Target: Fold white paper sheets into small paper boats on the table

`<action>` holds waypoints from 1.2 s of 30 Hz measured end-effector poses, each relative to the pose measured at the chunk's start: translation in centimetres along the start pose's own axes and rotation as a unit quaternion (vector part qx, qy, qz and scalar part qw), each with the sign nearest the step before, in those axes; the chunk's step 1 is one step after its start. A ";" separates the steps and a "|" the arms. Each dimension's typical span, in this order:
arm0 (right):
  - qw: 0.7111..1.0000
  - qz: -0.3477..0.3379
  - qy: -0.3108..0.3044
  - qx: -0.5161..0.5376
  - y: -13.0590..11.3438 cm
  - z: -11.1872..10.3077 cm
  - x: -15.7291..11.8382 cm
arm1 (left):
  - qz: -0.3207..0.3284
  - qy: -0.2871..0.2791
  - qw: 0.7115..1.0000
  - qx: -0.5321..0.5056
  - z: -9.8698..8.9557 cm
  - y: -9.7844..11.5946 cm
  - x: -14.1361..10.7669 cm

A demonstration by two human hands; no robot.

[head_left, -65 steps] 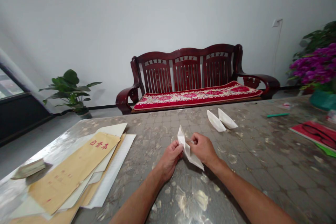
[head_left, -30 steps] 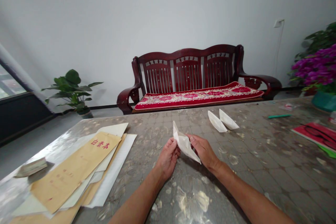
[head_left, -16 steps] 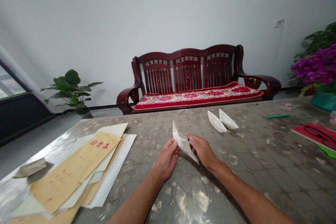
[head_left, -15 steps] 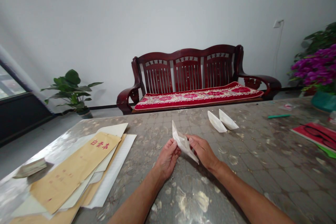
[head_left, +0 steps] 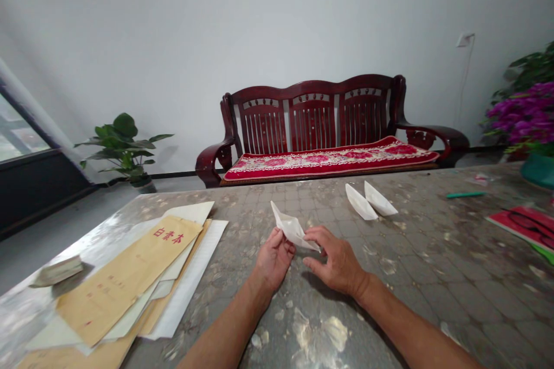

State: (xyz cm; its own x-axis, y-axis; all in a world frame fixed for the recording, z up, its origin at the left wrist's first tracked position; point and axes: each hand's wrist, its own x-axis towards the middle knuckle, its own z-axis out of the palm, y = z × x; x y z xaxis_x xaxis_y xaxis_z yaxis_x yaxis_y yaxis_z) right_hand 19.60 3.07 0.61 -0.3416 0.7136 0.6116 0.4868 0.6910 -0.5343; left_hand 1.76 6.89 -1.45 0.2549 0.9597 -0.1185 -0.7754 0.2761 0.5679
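A folded white paper boat (head_left: 291, 227) is held above the table, its pointed end rising to the upper left. My left hand (head_left: 276, 258) pinches it from below on the near side. My right hand (head_left: 335, 259) is at its right end, fingers over the tip and thumb apart below, the fingertips seeming to touch the paper. Beyond my right hand, two more white paper boats (head_left: 361, 202) (head_left: 380, 199) lie side by side on the patterned grey table (head_left: 415, 265).
Brown envelopes (head_left: 130, 279) and white sheets (head_left: 186, 282) lie in a pile at left, beside a small paper stack (head_left: 58, 271). At right are a green pen (head_left: 465, 195), a red book (head_left: 511, 222), dark glasses (head_left: 530, 225) and purple flowers (head_left: 526, 112). A wooden bench (head_left: 314, 121) stands behind.
The held paper boat has turned flatter and shifted slightly left. My right thumb has come away from it and the right hand has opened somewhat. The camera view has shifted slightly.
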 end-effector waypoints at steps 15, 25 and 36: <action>0.995 -0.026 0.018 -0.098 0.5 0.3 0.0 | -0.023 0.060 0.998 0.010 0.5 -0.1 0.2; 0.988 0.076 0.015 -0.132 2.0 -0.1 -0.1 | 0.131 0.197 0.945 0.224 -0.1 -0.2 0.6; 0.990 0.095 0.013 -0.106 2.7 -0.2 -0.4 | 0.164 0.123 0.907 0.369 -0.9 2.1 -0.2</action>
State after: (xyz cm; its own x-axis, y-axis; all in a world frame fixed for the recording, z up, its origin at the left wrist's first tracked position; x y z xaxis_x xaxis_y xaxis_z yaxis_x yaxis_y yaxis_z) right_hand 21.23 4.65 -0.97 -0.2079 0.8235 0.5279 0.6990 0.5026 -0.5087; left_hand -0.48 7.34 -0.99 -0.1257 0.9916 0.0290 -0.1657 -0.0499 0.9849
